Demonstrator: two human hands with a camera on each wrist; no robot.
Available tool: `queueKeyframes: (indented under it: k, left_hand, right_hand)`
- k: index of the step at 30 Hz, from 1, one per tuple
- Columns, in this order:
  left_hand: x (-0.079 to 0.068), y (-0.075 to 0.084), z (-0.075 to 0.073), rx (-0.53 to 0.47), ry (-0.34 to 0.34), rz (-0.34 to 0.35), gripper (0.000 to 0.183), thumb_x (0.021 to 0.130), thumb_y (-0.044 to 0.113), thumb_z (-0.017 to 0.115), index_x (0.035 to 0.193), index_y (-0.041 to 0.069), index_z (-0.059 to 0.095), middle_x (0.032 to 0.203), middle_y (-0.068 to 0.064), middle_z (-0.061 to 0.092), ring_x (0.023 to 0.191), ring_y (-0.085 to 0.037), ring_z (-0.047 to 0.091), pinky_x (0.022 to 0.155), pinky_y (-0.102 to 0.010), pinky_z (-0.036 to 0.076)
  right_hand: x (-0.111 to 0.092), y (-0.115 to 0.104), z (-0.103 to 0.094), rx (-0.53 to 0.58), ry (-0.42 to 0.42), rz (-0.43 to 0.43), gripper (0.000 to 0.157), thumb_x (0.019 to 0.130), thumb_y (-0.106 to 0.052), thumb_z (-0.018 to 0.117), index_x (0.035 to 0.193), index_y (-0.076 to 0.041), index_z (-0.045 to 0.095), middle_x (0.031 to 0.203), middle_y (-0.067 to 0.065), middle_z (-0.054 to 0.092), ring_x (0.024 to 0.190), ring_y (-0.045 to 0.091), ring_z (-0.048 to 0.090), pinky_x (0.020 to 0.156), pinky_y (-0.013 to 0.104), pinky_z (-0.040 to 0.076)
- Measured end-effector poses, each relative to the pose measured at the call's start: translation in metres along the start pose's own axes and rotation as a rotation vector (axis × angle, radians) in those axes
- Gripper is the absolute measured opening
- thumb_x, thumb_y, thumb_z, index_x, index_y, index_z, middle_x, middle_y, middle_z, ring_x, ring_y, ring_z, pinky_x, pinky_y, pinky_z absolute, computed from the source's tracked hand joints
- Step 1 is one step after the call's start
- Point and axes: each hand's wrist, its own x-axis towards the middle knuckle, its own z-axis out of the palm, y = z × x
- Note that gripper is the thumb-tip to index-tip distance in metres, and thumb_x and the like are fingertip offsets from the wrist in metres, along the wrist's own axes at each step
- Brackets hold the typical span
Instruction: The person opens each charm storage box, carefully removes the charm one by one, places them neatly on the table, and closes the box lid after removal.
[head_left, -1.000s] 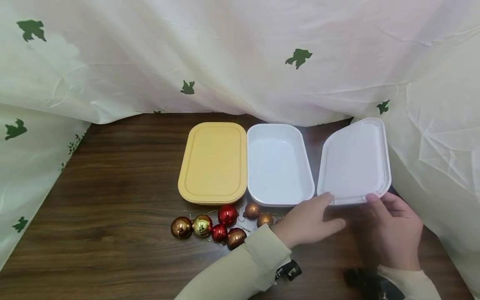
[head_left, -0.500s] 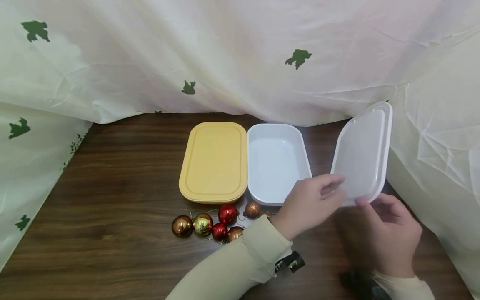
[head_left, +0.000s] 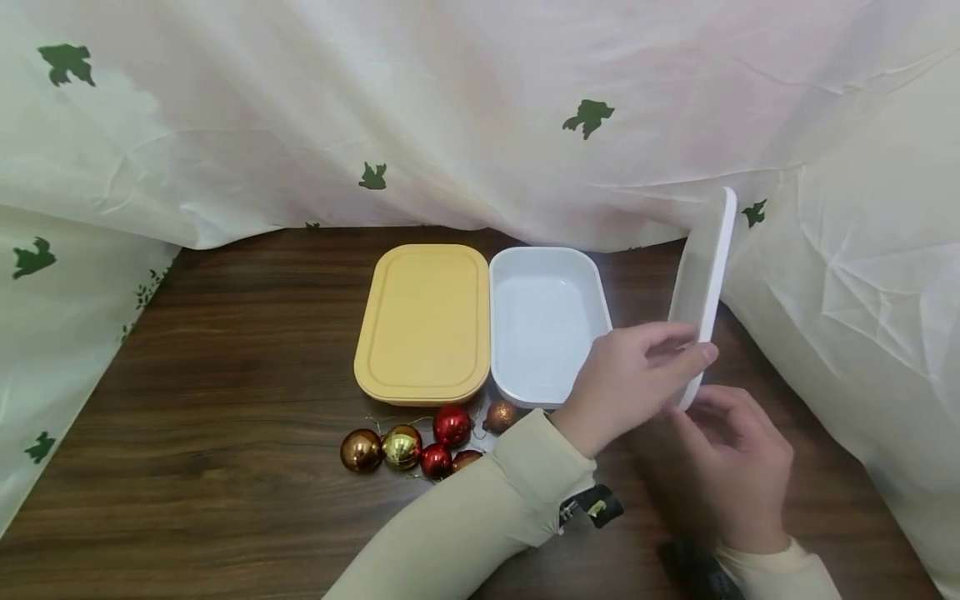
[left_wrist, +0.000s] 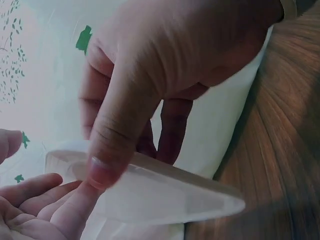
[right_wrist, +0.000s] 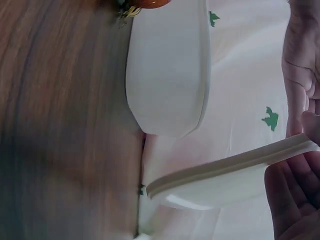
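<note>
Above the table's right side, a white rectangular lid [head_left: 722,250] stands nearly on edge, seen thin from the head. My left hand [head_left: 630,379] pinches its near part, thumb on the right face and fingers behind, as the left wrist view shows. At the near lower corner my right hand [head_left: 738,471] holds the lid too, its thumb and fingers on either side of the edge, partly hidden. In the right wrist view the lid [right_wrist: 220,175] slants across the lower half. Left of the hands sits an uncovered white container [head_left: 547,321], its near right corner hidden by my left hand.
A yellow lidded container [head_left: 423,321] stands against the white one's left side. In front lie several Christmas baubles: brown [head_left: 361,451], gold [head_left: 402,447], red [head_left: 452,426] and glittery orange [head_left: 500,416]. My left sleeve covers some. A white curtain [head_left: 465,108] surrounds the wooden table [head_left: 240,350].
The lid has turned from facing the camera to nearly edge-on, its far end rising. My left hand has moved up and right, now pinching it. My right hand has shifted left.
</note>
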Motion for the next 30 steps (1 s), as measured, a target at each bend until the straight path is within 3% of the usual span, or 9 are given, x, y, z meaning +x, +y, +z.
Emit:
queueKeyframes:
  k: [3,5,8,10,14,20,23,26,30]
  left_hand:
    - [0.000,-0.001,-0.003,-0.022,0.015,-0.026,0.036,0.091,0.040,0.074,0.121,0.020,0.074,0.100,0.014,0.075,0.090,0.013,0.064,0.076,-0.011,0.051]
    - [-0.001,-0.003,-0.005,-0.035,0.024,-0.033,0.034,0.091,0.037,0.075,0.120,0.018,0.074,0.100,0.012,0.075,0.088,0.011,0.065,0.075,-0.012,0.052]
    - [-0.002,-0.007,-0.008,-0.040,0.048,-0.030,0.030,0.093,0.029,0.075,0.119,0.014,0.074,0.106,0.008,0.075,0.089,0.008,0.067,0.075,-0.012,0.054]
    - [-0.002,-0.011,-0.009,-0.041,0.063,-0.023,0.026,0.094,0.024,0.073,0.118,0.013,0.074,0.110,0.006,0.074,0.091,0.006,0.067,0.075,-0.012,0.054]
    - [-0.002,-0.016,-0.010,-0.031,0.099,-0.008,0.023,0.095,0.021,0.072,0.116,0.012,0.075,0.108,0.005,0.074,0.090,0.005,0.068,0.078,-0.012,0.053]
    - [-0.003,-0.024,-0.015,-0.030,0.134,0.035,0.021,0.095,0.018,0.071,0.112,0.008,0.076,0.100,0.002,0.075,0.086,0.004,0.065,0.078,-0.012,0.053]
    - [-0.005,-0.026,-0.017,-0.075,0.136,0.029,0.021,0.095,0.017,0.071,0.112,0.006,0.076,0.098,0.002,0.075,0.085,0.003,0.065,0.078,-0.014,0.054]
    - [-0.007,-0.027,-0.018,-0.122,0.133,0.002,0.022,0.095,0.017,0.071,0.114,0.006,0.075,0.098,0.004,0.075,0.087,0.002,0.066,0.080,-0.015,0.054]
    - [-0.010,-0.027,-0.019,-0.152,0.135,-0.018,0.023,0.095,0.018,0.071,0.115,0.006,0.075,0.100,0.003,0.074,0.090,0.001,0.067,0.082,-0.016,0.054]
  right_hand:
    - [0.000,-0.001,0.001,-0.091,-0.057,-0.082,0.030,0.070,0.007,0.086,0.097,0.003,0.073,0.090,0.008,0.071,0.088,-0.009,0.060,0.084,0.000,0.040]
    - [0.000,-0.003,0.000,-0.178,-0.103,-0.139,0.026,0.083,-0.015,0.084,0.099,0.002,0.073,0.091,0.013,0.071,0.085,0.002,0.063,0.081,0.001,0.038]
    - [0.000,-0.004,-0.001,-0.259,-0.140,-0.206,0.043,0.091,-0.041,0.074,0.099,0.001,0.072,0.090,0.014,0.071,0.077,0.023,0.064,0.074,0.009,0.041]
    - [0.000,-0.004,0.000,-0.283,-0.149,-0.233,0.058,0.095,-0.056,0.058,0.099,0.000,0.072,0.089,0.014,0.071,0.075,0.026,0.064,0.070,0.017,0.044]
    - [-0.001,-0.001,0.003,-0.266,-0.124,-0.272,0.064,0.096,-0.061,0.053,0.098,0.000,0.073,0.087,0.014,0.071,0.072,0.026,0.063,0.068,0.023,0.046]
    - [0.000,0.008,0.006,-0.135,-0.040,-0.289,0.058,0.092,-0.056,0.065,0.097,0.000,0.076,0.088,0.014,0.072,0.070,0.015,0.058,0.074,0.005,0.039]
    - [0.002,0.013,0.003,-0.011,-0.003,-0.172,0.034,0.091,-0.030,0.077,0.097,0.002,0.077,0.092,0.017,0.073,0.078,0.005,0.061,0.077,0.005,0.042]
    - [0.007,0.018,-0.001,0.070,0.052,0.062,0.017,0.087,-0.008,0.080,0.101,0.001,0.078,0.097,0.013,0.075,0.088,0.001,0.065,0.079,0.010,0.047]
    - [0.016,0.030,-0.004,0.074,0.110,0.409,0.021,0.090,-0.012,0.075,0.111,-0.005,0.077,0.102,-0.006,0.076,0.091,0.002,0.068,0.076,0.010,0.050]
